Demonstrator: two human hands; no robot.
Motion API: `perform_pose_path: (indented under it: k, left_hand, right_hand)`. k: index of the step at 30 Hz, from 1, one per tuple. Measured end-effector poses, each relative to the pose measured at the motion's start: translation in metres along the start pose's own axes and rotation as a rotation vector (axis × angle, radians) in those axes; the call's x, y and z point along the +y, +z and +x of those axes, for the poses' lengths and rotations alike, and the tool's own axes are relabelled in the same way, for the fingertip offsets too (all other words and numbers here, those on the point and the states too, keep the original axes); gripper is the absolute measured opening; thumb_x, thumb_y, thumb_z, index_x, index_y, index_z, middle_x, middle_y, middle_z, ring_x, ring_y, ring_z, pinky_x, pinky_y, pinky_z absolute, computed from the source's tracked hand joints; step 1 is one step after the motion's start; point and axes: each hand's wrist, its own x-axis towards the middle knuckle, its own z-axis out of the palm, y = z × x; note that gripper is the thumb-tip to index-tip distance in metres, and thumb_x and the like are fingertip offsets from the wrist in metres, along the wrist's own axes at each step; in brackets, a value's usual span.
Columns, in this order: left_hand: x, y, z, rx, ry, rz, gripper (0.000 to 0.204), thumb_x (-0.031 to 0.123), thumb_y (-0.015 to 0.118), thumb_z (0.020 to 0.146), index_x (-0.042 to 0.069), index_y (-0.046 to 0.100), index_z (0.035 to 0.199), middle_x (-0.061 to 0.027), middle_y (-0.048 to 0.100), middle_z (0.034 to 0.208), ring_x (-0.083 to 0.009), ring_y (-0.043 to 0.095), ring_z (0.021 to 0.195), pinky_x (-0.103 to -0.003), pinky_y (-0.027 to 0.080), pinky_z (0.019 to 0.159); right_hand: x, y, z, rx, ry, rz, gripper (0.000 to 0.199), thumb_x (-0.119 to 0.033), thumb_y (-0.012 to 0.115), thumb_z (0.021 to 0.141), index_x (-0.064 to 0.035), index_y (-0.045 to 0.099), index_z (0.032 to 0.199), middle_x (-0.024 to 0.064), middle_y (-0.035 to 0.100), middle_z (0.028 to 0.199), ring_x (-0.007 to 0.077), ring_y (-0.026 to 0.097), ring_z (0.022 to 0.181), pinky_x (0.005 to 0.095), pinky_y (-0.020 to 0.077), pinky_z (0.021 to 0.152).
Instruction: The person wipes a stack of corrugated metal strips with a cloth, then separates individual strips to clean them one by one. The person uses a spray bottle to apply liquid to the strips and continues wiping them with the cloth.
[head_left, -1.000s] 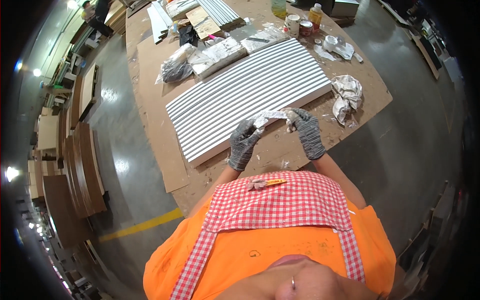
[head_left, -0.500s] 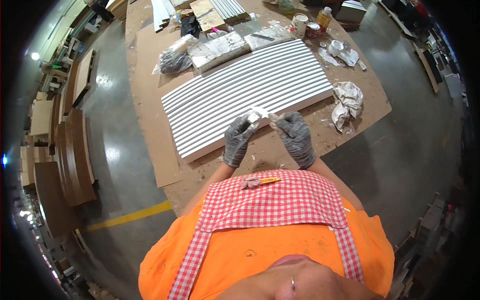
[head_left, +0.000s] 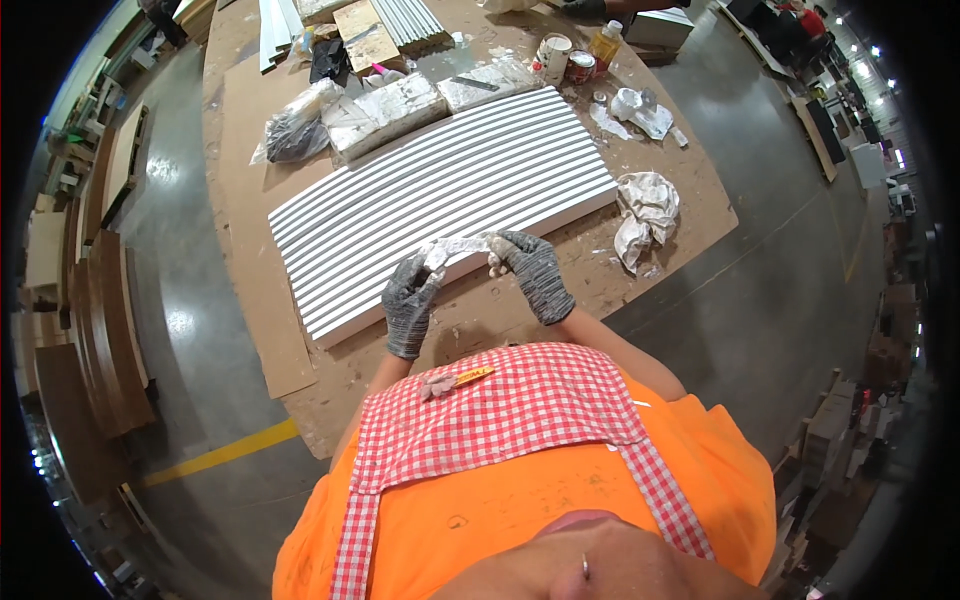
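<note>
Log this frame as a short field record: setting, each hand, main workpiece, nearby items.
Setting: brown workbench in a workshop, seen from above
Left hand: grey glove, pinching one end of a white smeared strip
Right hand: grey glove, pinching the strip's other end
Workpiece: white ribbed panel, flat on the bench, just beyond the hands
Nearby: crumpled rag right of the panel; cans at the far edge

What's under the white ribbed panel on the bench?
The white ribbed panel lies flat on brown board sheets covering the bench. Both gloved hands, left hand and right hand, hold a crumpled white scrap over its near edge. Anything beneath the panel is hidden.
</note>
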Motion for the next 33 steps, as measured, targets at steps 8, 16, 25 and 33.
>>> perform_pose_path:
  k: [8, 16, 25, 33]
  left_hand:
    - [-0.024, 0.007, -0.002, -0.018, 0.079, 0.083, 0.027, 0.012, 0.065, 0.083, 0.0, 0.061, 0.107, -0.0092, 0.059, 0.079, -0.0192, 0.056, 0.068, -0.03, 0.047, 0.063]
    - [-0.023, 0.008, -0.002, 0.001, -0.107, -0.057, 0.029, 0.011, 0.066, 0.084, 0.004, 0.062, 0.112, -0.0075, 0.059, 0.081, -0.0159, 0.055, 0.066, -0.026, 0.048, 0.062]
    - [-0.037, 0.004, -0.011, 0.022, -0.155, -0.074, 0.034, 0.01, 0.065, 0.085, -0.001, 0.058, 0.116, -0.0076, 0.063, 0.103, -0.0114, 0.06, 0.083, -0.025, 0.052, 0.067]
    - [-0.009, 0.007, -0.002, -0.017, -0.225, -0.162, 0.033, 0.015, 0.06, 0.089, 0.004, 0.059, 0.12, -0.0084, 0.063, 0.111, -0.0171, 0.061, 0.097, -0.028, 0.049, 0.078]
  right_hand:
    - [0.023, -0.016, 0.026, -0.035, 0.136, 0.044, 0.023, -0.018, 0.059, 0.09, 0.0026, 0.065, 0.1, 0.0059, 0.063, 0.073, 0.0117, 0.058, 0.061, 0.024, 0.0495, 0.057]
    - [-0.01, -0.072, 0.093, 0.264, -0.297, -0.078, 0.03, -0.03, 0.055, 0.09, -0.0077, 0.067, 0.074, 0.0001, 0.061, 0.068, 0.0066, 0.049, 0.057, 0.0202, 0.0387, 0.055]
    - [-0.083, -0.305, 0.239, 0.972, -0.532, -1.088, 0.024, -0.022, 0.06, 0.083, 0.0003, 0.068, 0.09, 0.0149, 0.068, 0.087, 0.0264, 0.064, 0.075, 0.035, 0.048, 0.07]
    - [-0.094, -0.303, 0.251, 0.724, -0.624, -1.339, 0.028, -0.025, 0.057, 0.079, -0.0037, 0.06, 0.097, 0.0229, 0.064, 0.087, 0.0378, 0.062, 0.082, 0.0419, 0.0478, 0.073]
